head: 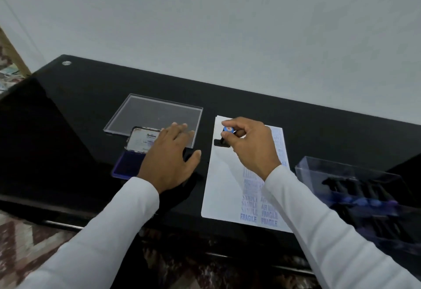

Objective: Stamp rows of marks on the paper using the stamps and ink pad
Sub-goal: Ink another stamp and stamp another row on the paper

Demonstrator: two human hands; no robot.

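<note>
Stamp (224,137) in my right hand (247,145), I am working at the far left corner of the paper (224,188), fingers closed round the handle with its blue cap showing between thumb and forefinger. The black base is sticking out to the left of my knuckles, and I cannot tell whether it is touching the sheet yet. My left hand (169,156) is lying flat and open on the table (79,106), holding nothing, partly covering the open pad (127,163).

To do this press well, I am thinking it wants a straight push down, no rocking, and a clean lift.

The stamp's base is running its long axis across the sheet, left to right, matching the blue words already printed in columns down the right half. The handle is tilting toward me, so I judge it needs levelling. The paper's own long axis is running away from me.
</note>
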